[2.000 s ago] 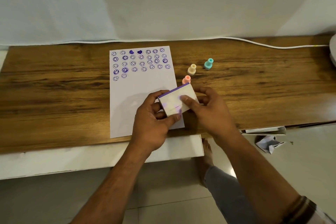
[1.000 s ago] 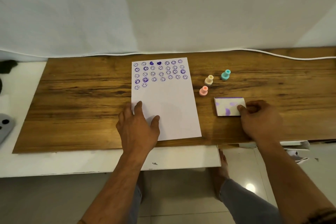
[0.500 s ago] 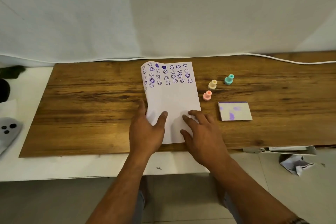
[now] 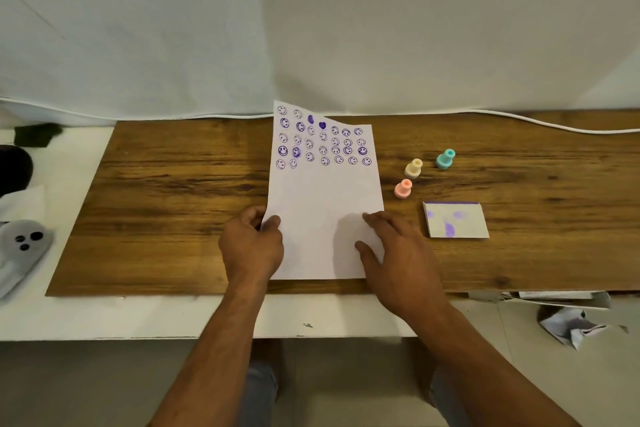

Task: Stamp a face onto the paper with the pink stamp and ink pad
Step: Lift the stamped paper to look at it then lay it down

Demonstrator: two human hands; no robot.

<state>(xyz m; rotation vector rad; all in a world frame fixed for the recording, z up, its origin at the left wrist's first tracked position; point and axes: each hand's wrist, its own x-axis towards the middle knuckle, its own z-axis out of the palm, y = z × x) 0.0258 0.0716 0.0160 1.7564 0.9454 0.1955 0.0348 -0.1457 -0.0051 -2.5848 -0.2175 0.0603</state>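
paper (image 4: 325, 218) now gripped at its left edge by left hand (image 4: 251, 246), fingers (image 4: 273, 222) pinched on the sheet; half a second back that hand lay flat on it. far left corner lifted and curled off the tabletop (image 4: 173, 191), near end still down. right hand (image 4: 398, 253) flat on the lower right part, fingers spread, holding nothing. ink pad (image 4: 455, 219) set down closed to the right, released a second ago. reads as repositioning the sheet before inking; stamping not yet begun.

long axis of paper running away from the person, slightly skewed; printed faces crowd the far end, near half blank and free for a new mark. pink stamp (image 4: 402, 188) upright just right of the paper, handle up, untouched, between paper and ink pad. yellow stamp (image 4: 413, 168) and teal stamp (image 4: 445, 159) beyond it.
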